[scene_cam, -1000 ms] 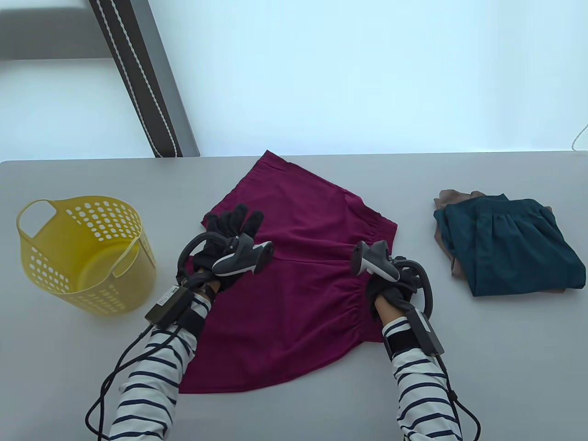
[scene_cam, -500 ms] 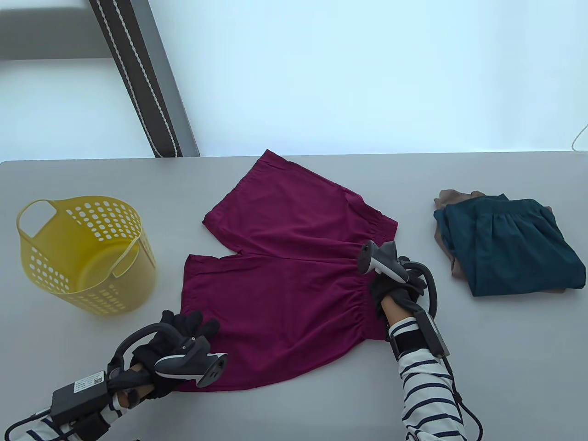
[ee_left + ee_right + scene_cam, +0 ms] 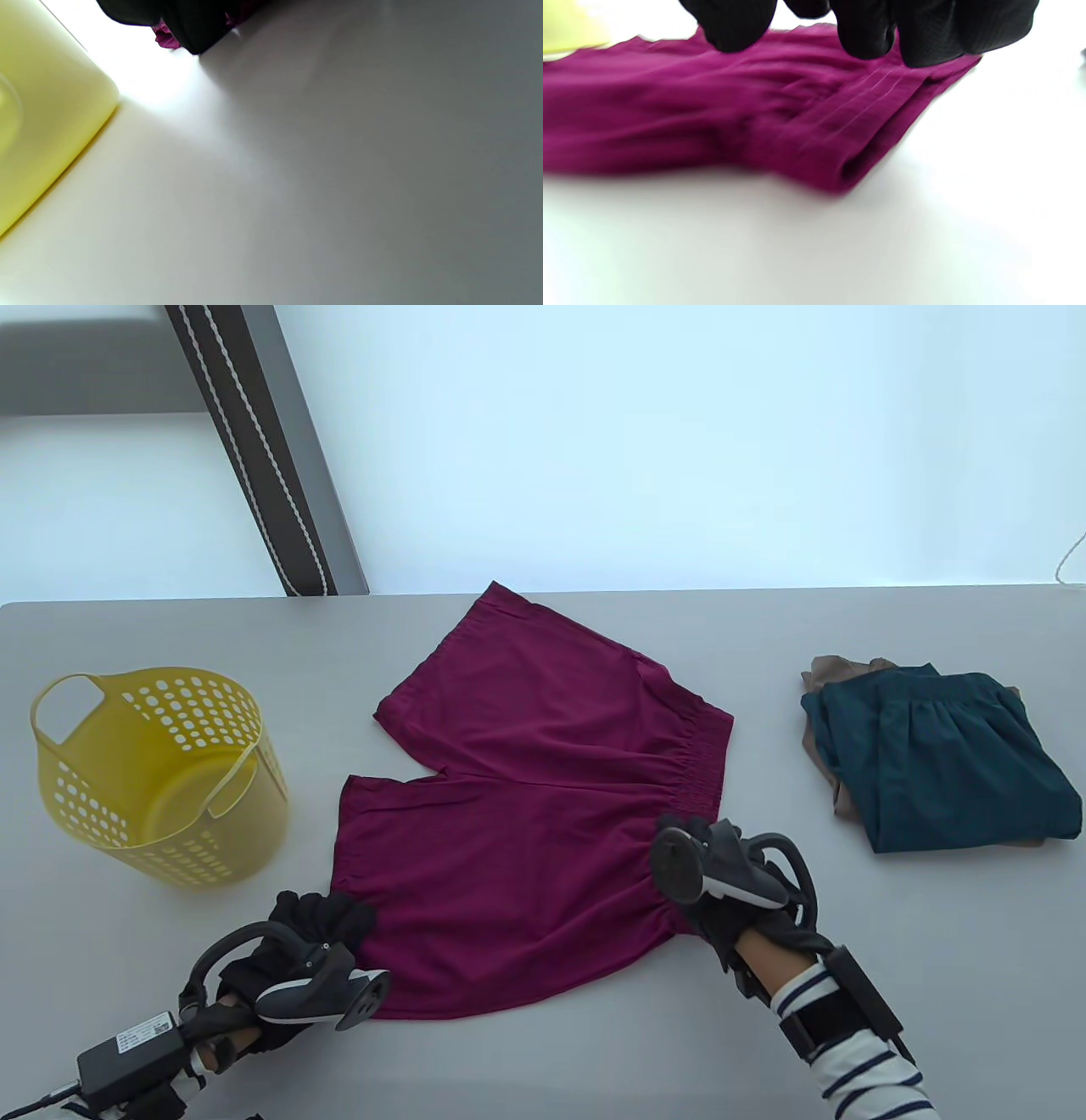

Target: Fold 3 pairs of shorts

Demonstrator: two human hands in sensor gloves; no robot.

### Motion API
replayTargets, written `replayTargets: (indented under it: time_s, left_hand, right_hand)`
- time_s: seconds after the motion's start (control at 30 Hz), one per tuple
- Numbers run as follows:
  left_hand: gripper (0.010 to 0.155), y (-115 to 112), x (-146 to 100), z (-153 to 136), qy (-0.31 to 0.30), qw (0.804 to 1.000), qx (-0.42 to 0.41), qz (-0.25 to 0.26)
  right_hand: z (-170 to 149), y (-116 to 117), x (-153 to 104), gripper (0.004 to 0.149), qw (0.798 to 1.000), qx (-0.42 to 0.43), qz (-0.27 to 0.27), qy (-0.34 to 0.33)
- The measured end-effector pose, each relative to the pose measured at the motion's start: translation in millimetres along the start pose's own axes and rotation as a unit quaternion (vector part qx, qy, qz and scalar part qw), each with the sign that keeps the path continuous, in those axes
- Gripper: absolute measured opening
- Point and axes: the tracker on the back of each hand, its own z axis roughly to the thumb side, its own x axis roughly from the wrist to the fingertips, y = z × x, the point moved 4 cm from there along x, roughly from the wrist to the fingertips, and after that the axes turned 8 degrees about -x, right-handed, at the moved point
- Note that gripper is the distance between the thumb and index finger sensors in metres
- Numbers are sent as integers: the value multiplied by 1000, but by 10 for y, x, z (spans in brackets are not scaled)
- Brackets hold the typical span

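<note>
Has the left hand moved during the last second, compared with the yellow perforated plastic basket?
Yes. The left hand moved toward the table's near edge, from level with the yellow perforated plastic basket to below it.

Shorts (image 3: 543,814) between basket (image 3: 161,780) left, folded stack (image 3: 942,759) right

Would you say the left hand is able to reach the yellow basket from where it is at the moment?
Probably yes. The left hand is at the near leg hem of the maroon shorts, and only bare table lies between it and the yellow basket. It would first have to leave the hem.
</note>
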Motion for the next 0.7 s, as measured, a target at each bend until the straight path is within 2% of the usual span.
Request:
replayTargets:
  time_s: [0.07,0.1,0.17,0.33,0.43,0.5,0.7]
  left_hand:
    - [80,52,13,-16,3,1000,8,22]
    - [78,77,13,-24,6,999,12,33]
    - [73,121,0,-32,9,998,20,53]
    - [60,198,-18,-48,22,996,30,84]
    - [53,231,-8,-78,21,996,1,91]
    - [51,235,-7,-91,16,995,-7,100]
    - [44,292,-22,-133,17,992,-8,126]
  right_hand:
    - [125,228,-92,64,997,-17,65,-31]
    - [165,325,-146,71,996,-45,77,-29]
    - [228,337,-234,73,993,-116,18,-24]
    - [316,271,-294,62,979,-179,-97,-6]
    - [304,231,-313,45,965,-191,-181,15]
    - [306,224,-313,44,958,-207,-197,8]
    - [238,133,-269,40,960,-177,-217,18]
